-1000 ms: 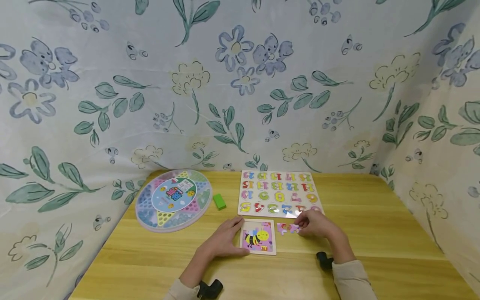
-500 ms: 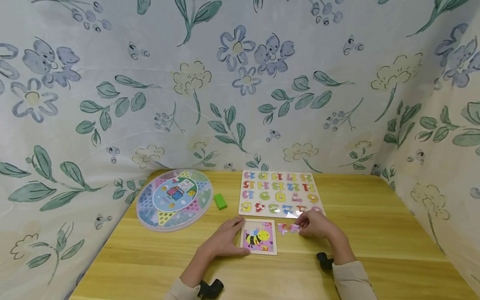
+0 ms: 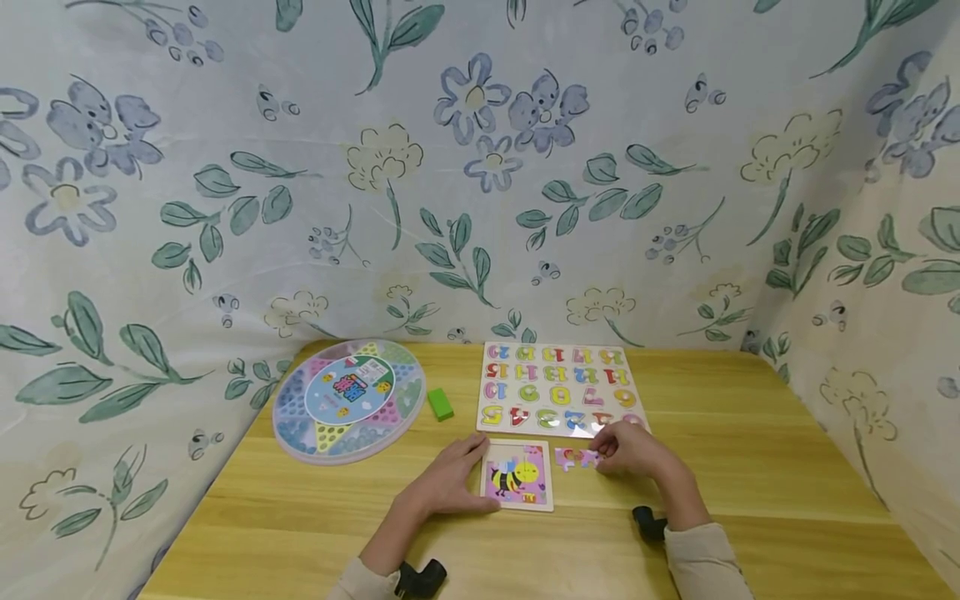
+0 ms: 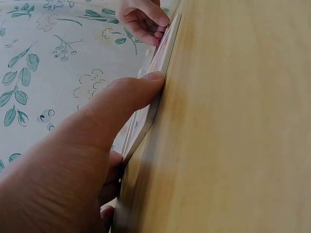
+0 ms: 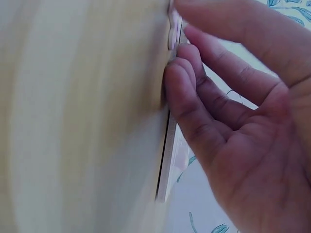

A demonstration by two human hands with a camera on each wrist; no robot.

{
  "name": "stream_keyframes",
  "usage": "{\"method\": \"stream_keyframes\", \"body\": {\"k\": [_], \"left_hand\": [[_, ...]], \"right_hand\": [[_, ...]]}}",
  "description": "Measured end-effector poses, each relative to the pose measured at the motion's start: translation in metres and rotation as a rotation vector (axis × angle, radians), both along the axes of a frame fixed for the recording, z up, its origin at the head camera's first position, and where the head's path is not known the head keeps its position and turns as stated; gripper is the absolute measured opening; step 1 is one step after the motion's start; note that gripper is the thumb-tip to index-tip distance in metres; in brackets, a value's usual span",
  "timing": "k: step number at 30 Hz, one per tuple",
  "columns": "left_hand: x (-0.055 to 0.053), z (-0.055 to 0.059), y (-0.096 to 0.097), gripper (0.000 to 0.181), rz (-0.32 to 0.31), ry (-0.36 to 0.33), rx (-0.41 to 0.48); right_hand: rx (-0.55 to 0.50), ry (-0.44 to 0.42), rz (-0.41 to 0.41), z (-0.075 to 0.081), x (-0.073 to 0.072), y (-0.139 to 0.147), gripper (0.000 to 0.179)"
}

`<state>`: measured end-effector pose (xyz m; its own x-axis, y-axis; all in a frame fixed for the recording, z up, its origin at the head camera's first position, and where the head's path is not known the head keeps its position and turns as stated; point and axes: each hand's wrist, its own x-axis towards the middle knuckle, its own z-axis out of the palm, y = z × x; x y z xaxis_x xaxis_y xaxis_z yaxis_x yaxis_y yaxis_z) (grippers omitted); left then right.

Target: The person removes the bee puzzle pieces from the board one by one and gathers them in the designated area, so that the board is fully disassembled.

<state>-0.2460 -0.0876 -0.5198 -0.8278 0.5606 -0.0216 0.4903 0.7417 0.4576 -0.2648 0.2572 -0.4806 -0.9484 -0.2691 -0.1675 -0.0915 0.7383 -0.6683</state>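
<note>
In the head view, a small square wooden jigsaw tray (image 3: pixel 548 475) lies on the table, with a black-and-yellow bee picture (image 3: pixel 510 479) on pink inside it. My left hand (image 3: pixel 450 477) grips the tray's left side, thumb at the near edge and fingers at the far corner. The left wrist view has that thumb (image 4: pixel 141 87) pressed on the tray's edge. Just right of the tray lie pink jigsaw pieces (image 3: pixel 566 457), close together. My right hand (image 3: pixel 636 452) pinches the rightmost one; its fingertips cover part of it. In the right wrist view the fingers are curled low at the tabletop.
Behind the tray lies a number board (image 3: pixel 517 428) with coloured numerals, its near right corner behind my right hand. A round Chinese checkers board (image 3: pixel 348 400) sits at the back left, with a green block (image 3: pixel 440 404) beside it. A floral cloth (image 3: pixel 480 275) hangs behind the table.
The right-hand jigsaw piece has shifted slightly left, and the gap between the pink pieces has narrowed. My left hand and the tray stay where they were.
</note>
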Motion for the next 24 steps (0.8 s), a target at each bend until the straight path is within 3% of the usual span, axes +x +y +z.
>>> {"method": "stream_keyframes", "body": {"k": [5, 10, 24], "left_hand": [[0.0, 0.0, -0.001, 0.106, -0.007, 0.003, -0.004], [0.001, 0.0, -0.001, 0.106, -0.01, 0.008, -0.009], [0.0, 0.002, 0.001, 0.105, 0.004, 0.0, 0.0]], "right_hand": [[-0.027, 0.015, 0.013, -0.001, 0.0, -0.003, 0.023], [-0.046, 0.047, 0.083, 0.001, 0.001, -0.013, 0.026], [-0.012, 0.141, 0.219, 0.009, -0.007, -0.065, 0.02]]}}
